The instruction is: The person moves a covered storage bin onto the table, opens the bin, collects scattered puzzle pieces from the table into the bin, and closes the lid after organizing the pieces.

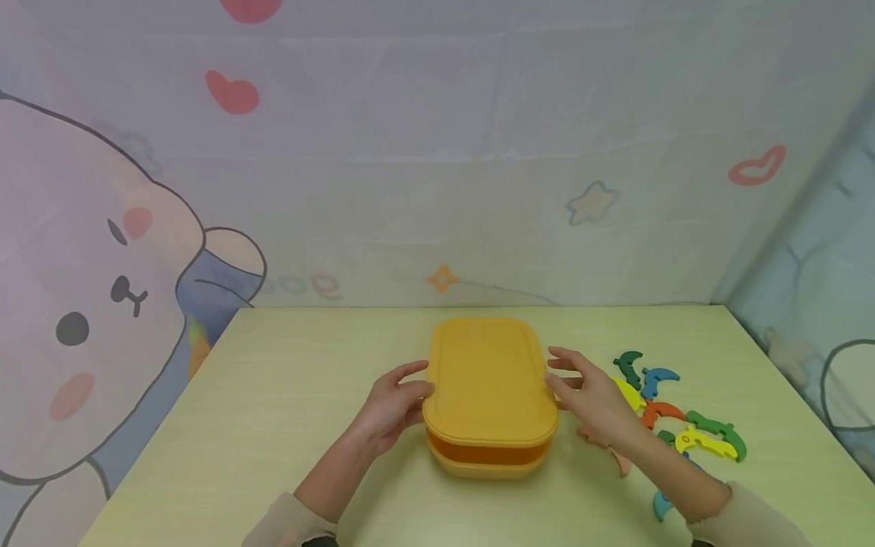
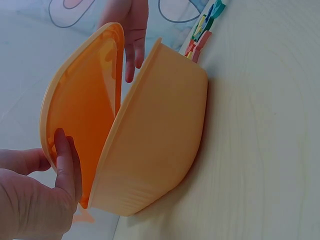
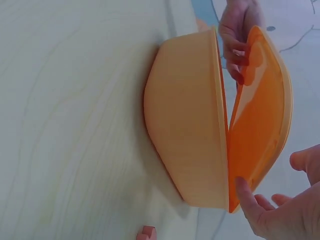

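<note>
A yellow plastic box (image 1: 488, 469) stands on the table, its lid (image 1: 488, 380) tilted over it. The lid's near edge is raised, leaving a gap at the front, while its far end meets the box rim. At the lid's left side, my left hand (image 1: 393, 406) pinches the edge, with fingers (image 2: 65, 160) under it and the thumb on the outer side. My right hand (image 1: 595, 395) is at the opposite side with fingers extended. One of its fingertips (image 3: 242, 185) is right at the lid's edge, and the thumb stands apart from it.
Several coloured curved pieces lie to the right, among them a red piece (image 1: 661, 412), a yellow piece (image 1: 707, 442) and a blue piece (image 1: 660, 380), partly under my right forearm. Behind the light table (image 1: 307, 357) hangs a printed cloth (image 1: 383, 190).
</note>
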A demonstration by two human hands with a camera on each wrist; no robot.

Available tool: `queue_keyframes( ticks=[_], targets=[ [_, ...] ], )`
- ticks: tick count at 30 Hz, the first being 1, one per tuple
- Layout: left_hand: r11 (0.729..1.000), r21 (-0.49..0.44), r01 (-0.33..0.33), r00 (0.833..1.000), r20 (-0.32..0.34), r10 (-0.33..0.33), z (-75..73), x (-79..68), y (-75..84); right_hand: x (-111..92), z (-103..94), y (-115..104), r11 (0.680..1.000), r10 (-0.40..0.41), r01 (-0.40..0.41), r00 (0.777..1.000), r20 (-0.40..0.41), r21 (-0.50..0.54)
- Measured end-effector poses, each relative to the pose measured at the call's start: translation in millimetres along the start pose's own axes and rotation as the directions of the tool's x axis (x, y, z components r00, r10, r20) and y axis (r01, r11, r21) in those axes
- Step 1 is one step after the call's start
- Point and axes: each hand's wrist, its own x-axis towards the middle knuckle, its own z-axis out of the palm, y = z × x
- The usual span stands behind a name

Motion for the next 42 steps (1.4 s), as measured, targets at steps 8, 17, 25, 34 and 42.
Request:
queue_keyframes(
  ticks=[8,17,25,34,42],
  targets=[
    [1.0,-0.004,-0.003,1.0,0.008,0.003,-0.3,-0.5,-1.4,8.1,-2.2,4.0,0.978,0.092,-0.107,0.991,0.095,0.178],
    [1.0,-0.005,-0.005,1.0,0.013,0.005,1.1,0.7,-1.7,11.9,-1.2,2.2,0.929,0.16,-0.21,0.971,0.18,0.304],
    [1.0,0.01,-0.004,1.0,0.008,0.003,1.0,1.3,-1.5,13.0,3.9,-1.2,0.925,0.196,-0.234,0.969,0.152,0.298],
    [0.998,0.055,-0.013,1.0,0.002,0.013,-0.3,0.5,-2.2,15.8,7.2,1.5,0.931,0.207,-0.236,0.97,0.128,0.28],
    [0.998,0.061,-0.032,0.999,-0.001,0.032,-2.2,-0.9,-1.6,15.0,8.4,-3.3,0.937,0.197,-0.219,0.975,0.104,0.274]
  ],
)
